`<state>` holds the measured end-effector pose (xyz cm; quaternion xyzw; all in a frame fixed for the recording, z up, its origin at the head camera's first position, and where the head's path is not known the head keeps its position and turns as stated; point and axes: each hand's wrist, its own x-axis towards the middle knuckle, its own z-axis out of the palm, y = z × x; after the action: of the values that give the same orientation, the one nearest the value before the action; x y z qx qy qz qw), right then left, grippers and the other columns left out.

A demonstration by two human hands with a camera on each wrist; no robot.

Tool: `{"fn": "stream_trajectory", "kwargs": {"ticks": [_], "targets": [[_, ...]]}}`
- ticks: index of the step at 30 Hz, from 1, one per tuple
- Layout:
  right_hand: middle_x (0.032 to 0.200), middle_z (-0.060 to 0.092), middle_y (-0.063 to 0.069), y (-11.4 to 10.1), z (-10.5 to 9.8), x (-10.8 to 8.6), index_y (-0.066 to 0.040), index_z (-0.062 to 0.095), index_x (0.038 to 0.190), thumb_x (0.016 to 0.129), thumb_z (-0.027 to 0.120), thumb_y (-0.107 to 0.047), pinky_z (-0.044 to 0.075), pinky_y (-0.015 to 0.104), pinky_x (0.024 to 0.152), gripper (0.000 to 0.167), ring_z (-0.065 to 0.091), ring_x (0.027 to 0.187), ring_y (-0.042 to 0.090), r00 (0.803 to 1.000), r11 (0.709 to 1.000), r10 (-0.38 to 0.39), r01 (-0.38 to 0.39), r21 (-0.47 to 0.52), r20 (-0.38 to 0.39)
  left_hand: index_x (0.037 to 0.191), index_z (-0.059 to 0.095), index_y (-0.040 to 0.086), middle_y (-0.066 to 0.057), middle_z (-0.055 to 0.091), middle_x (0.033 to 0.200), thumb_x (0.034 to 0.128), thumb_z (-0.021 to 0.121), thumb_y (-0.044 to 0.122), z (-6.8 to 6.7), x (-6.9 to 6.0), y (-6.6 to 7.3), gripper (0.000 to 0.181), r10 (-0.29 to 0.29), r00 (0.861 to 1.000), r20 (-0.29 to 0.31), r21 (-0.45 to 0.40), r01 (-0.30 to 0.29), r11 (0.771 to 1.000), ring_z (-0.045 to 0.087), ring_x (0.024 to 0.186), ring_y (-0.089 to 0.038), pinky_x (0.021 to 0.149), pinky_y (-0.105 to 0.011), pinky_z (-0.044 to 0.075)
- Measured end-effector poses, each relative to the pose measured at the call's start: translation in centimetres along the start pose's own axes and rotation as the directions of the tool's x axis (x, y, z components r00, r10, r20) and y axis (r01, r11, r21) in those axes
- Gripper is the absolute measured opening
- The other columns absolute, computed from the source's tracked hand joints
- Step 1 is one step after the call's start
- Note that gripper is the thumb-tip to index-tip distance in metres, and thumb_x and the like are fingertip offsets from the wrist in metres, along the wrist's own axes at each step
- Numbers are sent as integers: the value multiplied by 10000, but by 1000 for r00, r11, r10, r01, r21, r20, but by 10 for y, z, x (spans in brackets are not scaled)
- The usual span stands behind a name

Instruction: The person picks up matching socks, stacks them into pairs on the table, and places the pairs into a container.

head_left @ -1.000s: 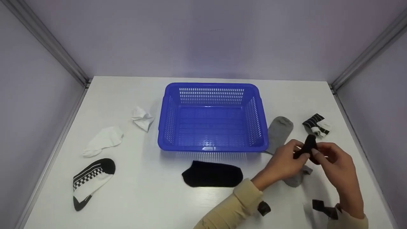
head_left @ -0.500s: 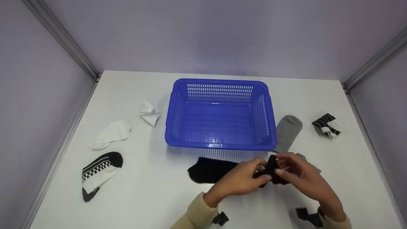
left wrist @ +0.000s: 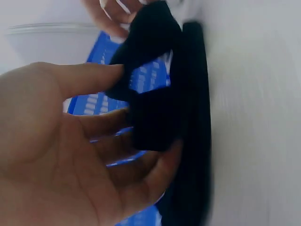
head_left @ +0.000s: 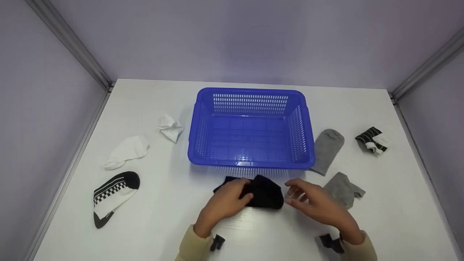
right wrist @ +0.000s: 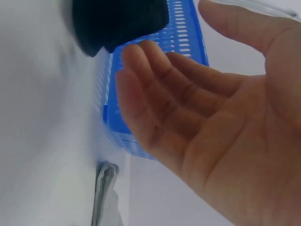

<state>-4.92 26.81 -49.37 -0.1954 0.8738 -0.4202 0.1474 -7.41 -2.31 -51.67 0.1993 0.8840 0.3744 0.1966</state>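
A black sock [head_left: 268, 194] lies bunched over another black sock [head_left: 227, 179], which is flat on the table just in front of the blue basket. My left hand [head_left: 226, 199] pinches the upper sock between thumb and fingers; the left wrist view shows its dark fabric [left wrist: 157, 117] folded in a loop there. The flat sock is mostly covered by the upper one and the hand. Just right of the pair, my right hand [head_left: 315, 203] is apart from them, fingers loosely bent, holding nothing. In the right wrist view, its palm [right wrist: 225, 127] faces the camera.
The blue plastic basket [head_left: 252, 165] stands behind the hands. Two grey socks [head_left: 328, 150] lie to its right, near a black-and-white striped sock [head_left: 372, 140]. At left are two white socks [head_left: 127, 152] and a checkered black-and-white sock [head_left: 116, 197]. Panels surround the table.
Both hands have moved left from over the grey socks, bringing the black sock onto the flat black one. The right hand has let go and drawn away to the right; the left still holds it.
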Motion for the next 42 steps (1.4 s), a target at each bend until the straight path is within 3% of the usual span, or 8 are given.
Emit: {"fn": "stream_trajectory", "kwargs": {"ticks": [4, 6, 12, 19, 29, 33, 37, 42], "targets": [[1058, 736, 95, -1, 8, 9, 11, 649, 1261, 994, 726, -194, 597, 355, 783, 346, 697, 919, 198, 999, 995, 4, -9, -99, -48, 1425, 595, 14, -184, 643, 1384, 1048, 628, 280, -8, -5, -6, 462, -24, 998, -53, 43, 26, 999, 604, 1310, -370, 1112, -520, 496], [1036, 738, 78, -1, 14, 14, 0, 661, 1242, 972, 746, -172, 596, 356, 779, 331, 698, 905, 195, 997, 987, 23, -34, -155, -69, 1393, 615, 7, -182, 659, 1335, 1065, 590, 224, -10, -3, -9, 394, 1, 997, -83, 42, 2, 999, 619, 1271, -363, 1095, -512, 503], [898, 718, 11, -5, 33, 28, -24, 661, 1206, 959, 760, -196, 548, 289, 695, 316, 652, 791, 110, 984, 962, 145, -165, -218, -104, 1235, 693, -3, -136, 725, 1147, 1064, 562, 98, -6, 5, -20, 238, 40, 983, -182, 71, -28, 997, 698, 1061, -273, 937, -446, 574], [779, 643, -61, -4, 45, 36, -18, 630, 1253, 916, 808, -189, 492, 250, 640, 417, 565, 688, 50, 980, 960, 164, -184, -213, -110, 1190, 704, 65, -88, 715, 1095, 951, 772, 215, 7, 7, -20, 290, -14, 983, -183, 172, 46, 984, 682, 1007, -251, 845, -419, 576], [769, 613, -62, -3, 48, 39, -34, 629, 1269, 882, 829, -133, 470, 277, 655, 447, 539, 691, 73, 981, 952, 176, -192, -239, -87, 1061, 728, 113, -35, 679, 981, 931, 762, 158, 6, 7, -20, 142, 14, 984, -176, 149, 12, 989, 606, 925, -195, 791, -331, 513], [773, 607, -64, -5, 43, 37, -27, 623, 1271, 896, 795, -81, 468, 269, 666, 416, 529, 697, 63, 985, 961, 154, -168, -218, -79, 1021, 669, 96, -13, 643, 937, 950, 728, 145, 1, 3, -21, 104, 50, 989, -141, 67, -41, 997, 571, 899, -152, 803, -304, 494], [760, 587, -67, -8, 36, 36, -19, 646, 1251, 906, 761, -54, 457, 240, 638, 366, 508, 679, 40, 990, 977, 115, -128, -171, -83, 1008, 611, 111, 27, 600, 917, 970, 693, 131, -9, -1, -22, 92, 52, 994, -94, -122, -63, 991, 552, 856, -117, 779, -271, 486], [781, 559, -62, -10, 31, 34, -49, 698, 1125, 918, 728, -43, 443, 221, 629, 209, 499, 693, 30, 993, 992, 75, -84, -97, -90, 1092, 572, 87, -47, 633, 1102, 972, 691, 121, -18, -5, -28, 173, 18, 999, -49, -408, -37, 912, 664, 1070, -191, 949, -364, 554]]}}
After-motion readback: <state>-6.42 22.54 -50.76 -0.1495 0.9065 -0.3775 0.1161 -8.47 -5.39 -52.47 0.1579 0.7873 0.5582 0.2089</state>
